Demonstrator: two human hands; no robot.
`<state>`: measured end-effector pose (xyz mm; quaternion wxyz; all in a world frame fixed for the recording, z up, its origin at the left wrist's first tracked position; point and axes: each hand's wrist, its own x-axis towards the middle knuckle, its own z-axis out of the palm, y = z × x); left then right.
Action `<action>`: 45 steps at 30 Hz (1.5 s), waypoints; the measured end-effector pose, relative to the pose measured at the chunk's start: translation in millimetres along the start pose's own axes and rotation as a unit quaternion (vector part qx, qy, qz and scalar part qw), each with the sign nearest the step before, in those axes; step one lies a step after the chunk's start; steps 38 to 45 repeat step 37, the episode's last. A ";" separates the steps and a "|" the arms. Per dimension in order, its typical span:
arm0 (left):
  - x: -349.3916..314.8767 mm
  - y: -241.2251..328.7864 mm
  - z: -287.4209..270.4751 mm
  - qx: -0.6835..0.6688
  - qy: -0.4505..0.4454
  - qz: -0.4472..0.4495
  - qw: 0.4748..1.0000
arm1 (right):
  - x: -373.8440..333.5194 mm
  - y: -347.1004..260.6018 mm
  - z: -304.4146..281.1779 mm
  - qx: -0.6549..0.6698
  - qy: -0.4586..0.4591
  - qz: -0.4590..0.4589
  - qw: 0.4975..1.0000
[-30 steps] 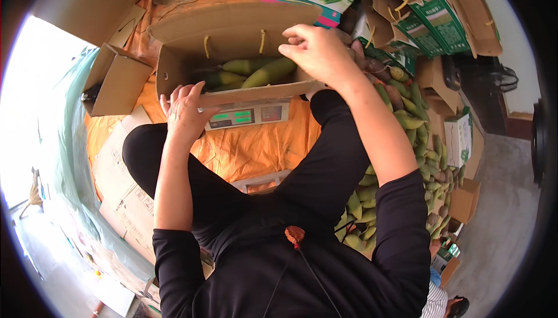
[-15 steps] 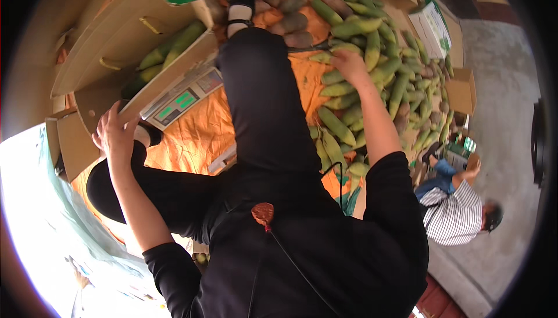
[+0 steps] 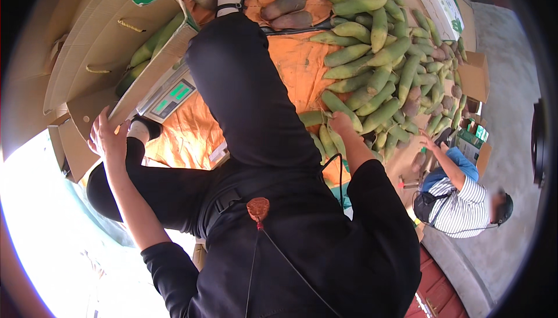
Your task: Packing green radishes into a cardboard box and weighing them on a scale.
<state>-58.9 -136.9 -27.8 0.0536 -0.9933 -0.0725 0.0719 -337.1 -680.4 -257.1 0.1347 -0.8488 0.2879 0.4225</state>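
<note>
My left hand is at the near corner of a large open cardboard box, its thumb and fingers on either side of the wall's edge. Several long green radishes lie inside the box. Beneath it shows a scale with lit green displays. My right hand is closed around one end of a green radish, which points left over the orange sheet. A big heap of green radishes lies just beyond and right of that hand. My fingertips there are partly hidden.
Reddish-brown roots lie at the far side on the orange sheet. My bent leg stands between box and heap. A white-green carton stands behind the heap. At right sits a person in a striped shirt, one arm stretched toward the heap.
My right hand has come nearer to me along the heap's left edge, with a radish in it. My left hand stays at the box corner. The person at right has reached out an arm.
</note>
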 end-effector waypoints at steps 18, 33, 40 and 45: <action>-9.7 7.6 -14.2 -0.048 0.027 0.006 0.998 | -7.1 -24.3 13.5 -0.116 0.094 -0.063 0.987; -7.9 9.1 -21.0 -0.092 0.007 -0.010 0.996 | -16.0 29.0 -40.1 0.437 0.298 -0.151 0.835; -9.0 7.6 -22.9 -0.083 -0.003 -0.019 0.996 | -61.2 -53.4 -130.6 0.568 0.252 -0.154 0.769; -9.0 7.6 -22.9 -0.083 -0.003 -0.019 0.996 | -61.2 -53.4 -130.6 0.568 0.252 -0.154 0.769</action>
